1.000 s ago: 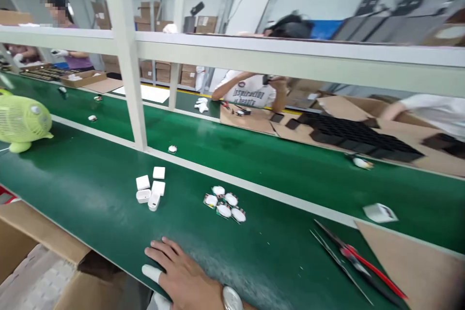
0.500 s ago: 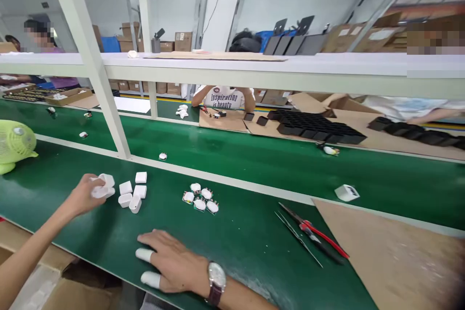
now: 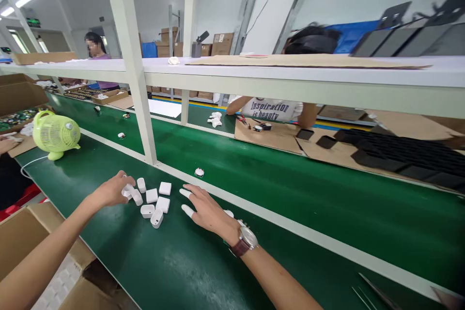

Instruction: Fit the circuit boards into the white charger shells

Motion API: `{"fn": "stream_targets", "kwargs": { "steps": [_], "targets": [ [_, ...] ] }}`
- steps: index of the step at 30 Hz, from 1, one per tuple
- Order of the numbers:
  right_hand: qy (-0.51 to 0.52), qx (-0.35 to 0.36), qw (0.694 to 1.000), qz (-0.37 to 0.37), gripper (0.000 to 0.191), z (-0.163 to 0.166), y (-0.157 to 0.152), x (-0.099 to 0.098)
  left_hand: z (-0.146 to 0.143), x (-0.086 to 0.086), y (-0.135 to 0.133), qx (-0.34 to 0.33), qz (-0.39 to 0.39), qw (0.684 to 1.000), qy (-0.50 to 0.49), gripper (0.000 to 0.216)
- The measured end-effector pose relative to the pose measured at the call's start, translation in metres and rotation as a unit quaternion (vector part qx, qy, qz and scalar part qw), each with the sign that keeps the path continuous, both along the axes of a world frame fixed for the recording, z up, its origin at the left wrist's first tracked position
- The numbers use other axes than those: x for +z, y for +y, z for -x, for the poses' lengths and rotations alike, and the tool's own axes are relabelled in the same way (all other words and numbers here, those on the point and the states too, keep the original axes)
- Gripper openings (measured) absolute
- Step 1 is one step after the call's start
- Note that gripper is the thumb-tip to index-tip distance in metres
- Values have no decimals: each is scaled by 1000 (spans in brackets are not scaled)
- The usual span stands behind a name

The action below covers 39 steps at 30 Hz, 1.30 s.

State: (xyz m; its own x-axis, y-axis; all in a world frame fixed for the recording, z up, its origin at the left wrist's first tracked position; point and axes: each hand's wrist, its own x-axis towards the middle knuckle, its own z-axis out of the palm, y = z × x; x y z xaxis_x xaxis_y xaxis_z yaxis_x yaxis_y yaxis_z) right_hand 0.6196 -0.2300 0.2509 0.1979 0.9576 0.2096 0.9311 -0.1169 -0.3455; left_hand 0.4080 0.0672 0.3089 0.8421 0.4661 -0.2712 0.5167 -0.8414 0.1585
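My left hand [image 3: 112,191] is curled round a small white plastic housing [image 3: 127,192] just above or on the green bench. Touching or close to its fingertips is another white housing [image 3: 137,197]. Several more white housings [image 3: 162,204] lie loosely grouped to the right, some with their hollow ends showing. My right hand [image 3: 210,212], with white finger cots on two fingers and a watch at the wrist, hovers with fingers spread and holds nothing. Beneath its wrist, small circuit boards with white tops [image 3: 229,213] are mostly hidden.
A green fan [image 3: 56,133] stands at the left, its cable trailing. A white upright post [image 3: 140,106] rises from the strip edging the green belt [image 3: 276,174]. One small board [image 3: 199,172] lies on the belt. Tweezers [image 3: 364,298] show at lower right. A co-worker sits opposite.
My view has swung left. My left hand has brought its white housings to the group and released some there. My right hand has moved forward, over the boards.
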Motion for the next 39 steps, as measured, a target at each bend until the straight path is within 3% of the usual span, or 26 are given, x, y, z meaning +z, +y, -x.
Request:
{"fn": "stream_targets", "kwargs": {
  "steps": [5,10,14,17,19,22,25,29,34,39],
  "targets": [
    [12,33,999,22,27,-7,71,-12,31,-18,-28,-15,-73,995,68,47],
    [9,35,998,44,15,-11,100,-21,31,-37,-46,-25,-85,992,88,52],
    [-11,28,999,40,14,-13,100,-13,30,-27,-43,-14,-39,997,58,73],
    [-26,35,998,43,16,-12,98,-6,26,-11,-36,-33,-40,999,-15,51],
    [-34,43,997,51,23,-10,97,-1,16,-6,-34,-89,-62,991,-80,35],
    [-47,50,996,49,31,-3,89,4,-10,-14,-37,-187,-90,973,-101,45],
    [-55,64,995,52,30,11,75,4,-36,-32,-41,-232,-112,964,-59,60],
    [-50,71,993,77,18,33,62,-10,-53,-43,-39,-241,-97,964,-49,46],
    [-15,19,998,66,22,43,64,-29,-48,-32,-37,-223,-71,967,-96,8],
    [29,-11,999,31,44,46,56,-32,-29,-22,-30,-200,-10,968,-148,20]
  ]
}}
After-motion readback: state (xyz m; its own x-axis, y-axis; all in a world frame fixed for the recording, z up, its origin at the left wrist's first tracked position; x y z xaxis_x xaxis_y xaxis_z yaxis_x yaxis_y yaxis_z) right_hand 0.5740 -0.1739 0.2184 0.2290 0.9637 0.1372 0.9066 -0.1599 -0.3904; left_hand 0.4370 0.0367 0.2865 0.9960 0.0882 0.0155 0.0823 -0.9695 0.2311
